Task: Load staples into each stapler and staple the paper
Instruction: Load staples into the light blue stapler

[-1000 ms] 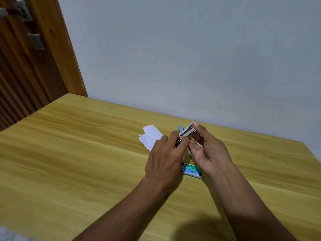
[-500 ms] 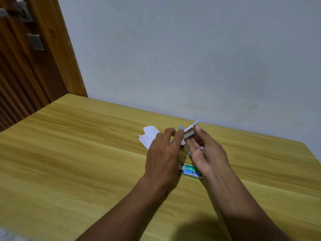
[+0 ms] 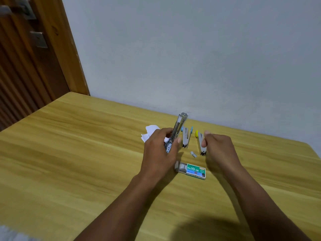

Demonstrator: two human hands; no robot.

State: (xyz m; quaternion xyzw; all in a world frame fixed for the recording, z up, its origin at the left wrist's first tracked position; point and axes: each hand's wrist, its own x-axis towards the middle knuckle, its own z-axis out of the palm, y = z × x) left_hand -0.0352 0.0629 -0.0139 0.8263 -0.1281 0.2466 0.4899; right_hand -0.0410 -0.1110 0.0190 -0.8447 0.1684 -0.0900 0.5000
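Note:
My left hand (image 3: 160,153) grips the base of a silver stapler (image 3: 177,129), whose top arm is swung open and points up and away. Just right of it on the table lies a blue-tipped stapler (image 3: 185,138), and a yellow-tipped stapler (image 3: 200,141) lies further right. My right hand (image 3: 218,148) hovers beside the yellow-tipped one with loosely curled fingers and nothing visible in them. A short strip of staples (image 3: 193,153) lies between my hands. The green staple box (image 3: 195,170) sits nearer me with its drawer slid out to the left. White paper (image 3: 151,130) shows behind my left hand.
The wooden table (image 3: 78,153) meets a pale wall at the back. A brown wooden door (image 3: 26,66) stands at the far left. A dark shadow falls on the table's near edge by my right forearm.
The stapler's top arm has swung fully open and upward. My right hand has let go of it and moved to the right, uncovering two other staplers and the loose staples.

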